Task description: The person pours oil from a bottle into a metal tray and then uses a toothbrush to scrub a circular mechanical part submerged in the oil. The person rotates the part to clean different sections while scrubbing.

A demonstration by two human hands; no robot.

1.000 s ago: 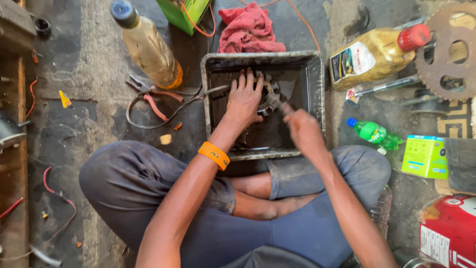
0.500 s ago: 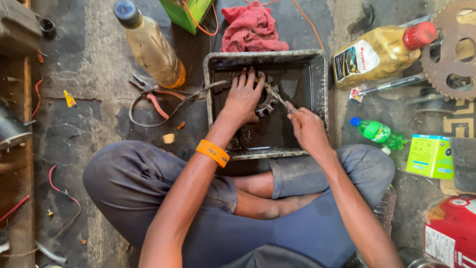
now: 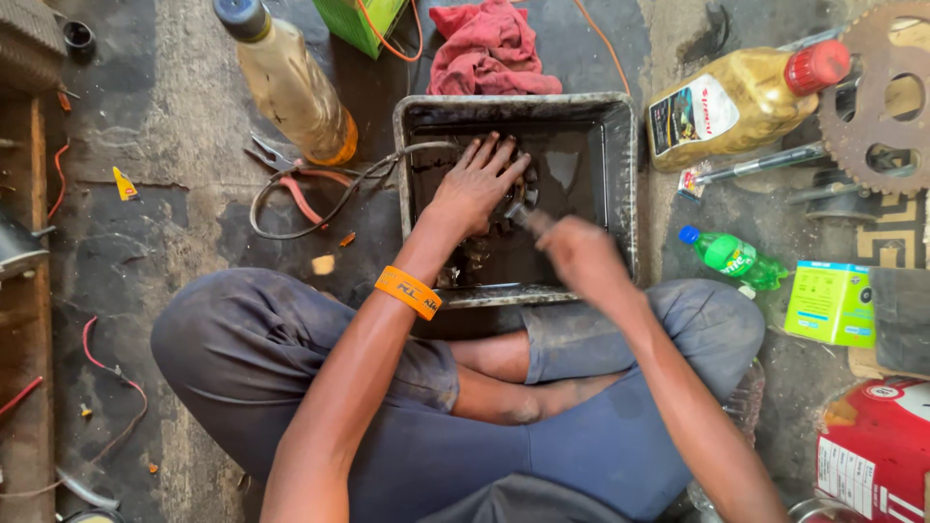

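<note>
I sit cross-legged on the floor with a dark square metal tray (image 3: 620, 145) of oily liquid in front of my knees. My left hand (image 3: 477, 184), with an orange band on the wrist, lies flat with spread fingers on a greasy metal part (image 3: 511, 208) inside the tray. My right hand (image 3: 579, 257) is blurred by motion just right of that part. It grips a thin tool handle (image 3: 528, 218) whose end meets the part. What the tool is I cannot make out.
A red rag (image 3: 489, 48) lies behind the tray. A yellow oil bottle (image 3: 291, 82) and pliers (image 3: 291, 179) with a cable lie at left. Another oil bottle (image 3: 746, 92), a rusty sprocket (image 3: 877, 97), a green bottle (image 3: 731, 257) and boxes crowd the right.
My right hand has shifted down and left over the tray, moving quickly and blurring. My left hand stays pressed on the part in the tray.
</note>
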